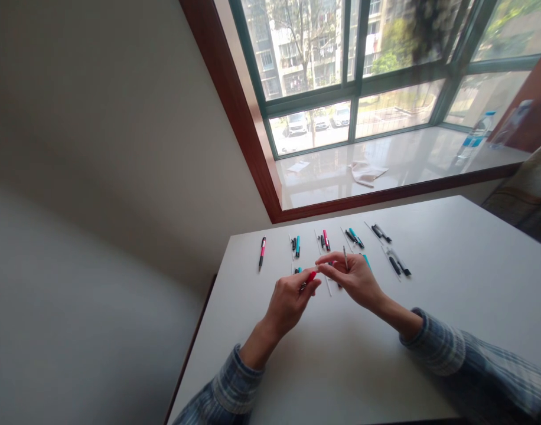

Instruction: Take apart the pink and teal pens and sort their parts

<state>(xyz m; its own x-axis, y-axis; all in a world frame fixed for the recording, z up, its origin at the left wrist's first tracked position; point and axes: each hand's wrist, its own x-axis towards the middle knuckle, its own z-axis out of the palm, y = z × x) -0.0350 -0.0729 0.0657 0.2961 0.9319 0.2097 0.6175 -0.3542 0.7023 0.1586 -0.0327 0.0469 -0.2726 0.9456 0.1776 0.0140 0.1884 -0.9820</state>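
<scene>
Room: a sunlit corner, a window (354, 77) overlooking parked cars and apartment blocks beyond the far edge of the table (430, 289).

Window ledge: past the table, a water bottle (476, 137) stands toward the right, and a crumpled cloth (367, 173) lies near the middle.

Table: white top, its near end cut off by the frame; both forearms reach over it in blue plaid sleeves (434, 343).

Pens: a loose row across the table's far half, with a red pen (262, 252) at the left end. Others lie in parts, with black and teal pieces (297, 247) and thin white strips (328, 286) among them.

Left hand (292, 304): fingers curled closed around a red pen barrel (312, 276), above the table's middle.

Right hand (357, 280): thumb and forefinger nearly closed, apparently pinching a thin metal rod (345, 258), just beside the left hand.

Risk: a loosened grip could drop the rod, and it could roll among the nearby pens. Parts set down close together could get mixed up.

Hard to see: the left fingers hide most of the barrel. Whether the hands touch, and what lies beneath them, cannot be told.
</scene>
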